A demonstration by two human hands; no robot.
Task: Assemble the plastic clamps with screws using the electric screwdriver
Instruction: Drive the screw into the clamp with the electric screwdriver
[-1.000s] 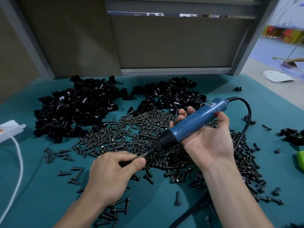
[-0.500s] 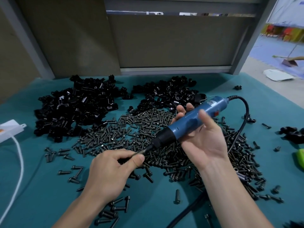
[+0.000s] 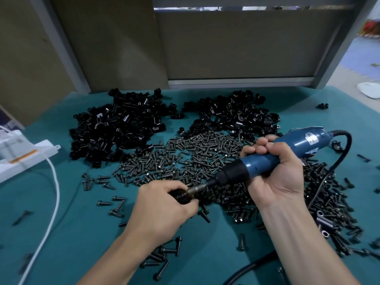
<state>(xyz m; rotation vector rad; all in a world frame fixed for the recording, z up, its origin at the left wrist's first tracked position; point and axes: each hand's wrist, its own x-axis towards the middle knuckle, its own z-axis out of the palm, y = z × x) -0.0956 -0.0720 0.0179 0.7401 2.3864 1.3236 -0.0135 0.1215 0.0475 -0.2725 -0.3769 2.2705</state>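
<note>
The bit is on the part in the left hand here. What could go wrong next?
1. The electric screwdriver, gripped by the right hand, has its bit against a small black part pinched in the left hand. A slip could jab those fingers.
2. Only fingers steady the part, so torque may twist it loose.
3. The black cord trails over the loose screws and might sweep some away.

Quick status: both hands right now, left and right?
Left hand: closed, pinching a small black plastic part against the metal bit.
Right hand: closed around the blue corded electric screwdriver.
</note>
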